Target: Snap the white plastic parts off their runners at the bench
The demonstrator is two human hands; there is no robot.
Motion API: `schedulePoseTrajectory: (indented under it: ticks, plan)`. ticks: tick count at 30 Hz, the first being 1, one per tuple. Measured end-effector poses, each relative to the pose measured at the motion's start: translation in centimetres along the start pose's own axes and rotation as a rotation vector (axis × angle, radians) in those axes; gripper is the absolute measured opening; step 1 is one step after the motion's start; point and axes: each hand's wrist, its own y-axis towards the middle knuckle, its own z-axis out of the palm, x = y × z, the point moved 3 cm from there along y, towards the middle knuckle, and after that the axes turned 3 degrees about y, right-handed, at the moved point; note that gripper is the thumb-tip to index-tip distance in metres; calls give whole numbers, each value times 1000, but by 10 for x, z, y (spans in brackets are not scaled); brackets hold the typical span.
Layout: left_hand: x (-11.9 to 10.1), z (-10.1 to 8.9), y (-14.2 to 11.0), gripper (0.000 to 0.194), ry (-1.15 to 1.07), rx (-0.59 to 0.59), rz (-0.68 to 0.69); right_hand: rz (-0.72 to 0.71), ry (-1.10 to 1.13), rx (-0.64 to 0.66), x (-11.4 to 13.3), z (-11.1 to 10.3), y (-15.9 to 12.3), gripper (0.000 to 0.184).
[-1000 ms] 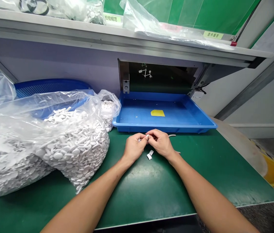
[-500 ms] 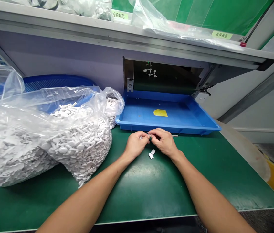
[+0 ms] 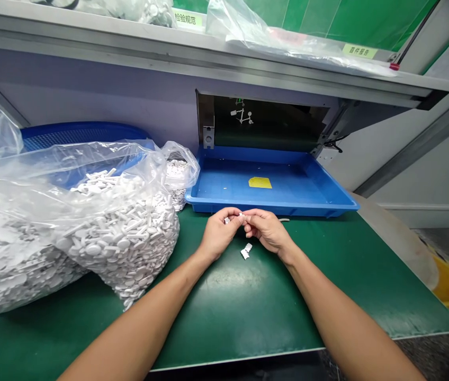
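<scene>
My left hand (image 3: 217,234) and my right hand (image 3: 267,230) meet over the green mat (image 3: 248,307), just in front of the blue tray (image 3: 330,198). Both are closed in a pinch on a small white plastic part (image 3: 241,216) held between their fingertips. A second bit of white plastic shows in my left fingers. Two small white pieces (image 3: 245,251) lie on the mat directly below my hands. A large clear bag of white plastic parts (image 3: 101,227) sits to the left of my left forearm.
A yellow slip (image 3: 260,182) lies in the blue tray. Behind the tray is a dark opening (image 3: 268,124) with a white sprue inside. A blue basket (image 3: 73,135) stands behind the bag. A shelf (image 3: 208,58) overhead holds more plastic bags.
My hands stay together on the small part; the fingers have shifted slightly. The head camera has moved a little, nothing else differs.
</scene>
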Motion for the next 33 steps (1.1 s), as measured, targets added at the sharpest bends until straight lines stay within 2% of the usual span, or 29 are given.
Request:
schedulePoseTrajectory:
  ticks: [3, 7, 11, 21, 28, 33]
  plan:
    - [5, -1, 4, 39, -151, 70, -174, -3, -21, 37, 3, -4, 1, 36]
    - [6, -4, 5, 45, -226, 169, -234, -73, -123, 95, 4, -6, 0, 39]
    - [5, -6, 5, 46, -264, 263, -271, -83, -92, 129, 2, -7, 0, 34]
    - [4, -5, 3, 46, -316, 293, -330, -128, -173, 211, 1, -8, -1, 32]
    - [4, -4, 3, 45, -395, 305, -386, -125, -237, 216, 0, -9, -1, 31]
    - [3, -2, 2, 38, -460, 331, -436, -131, -261, 216, 2, -7, -1, 32]
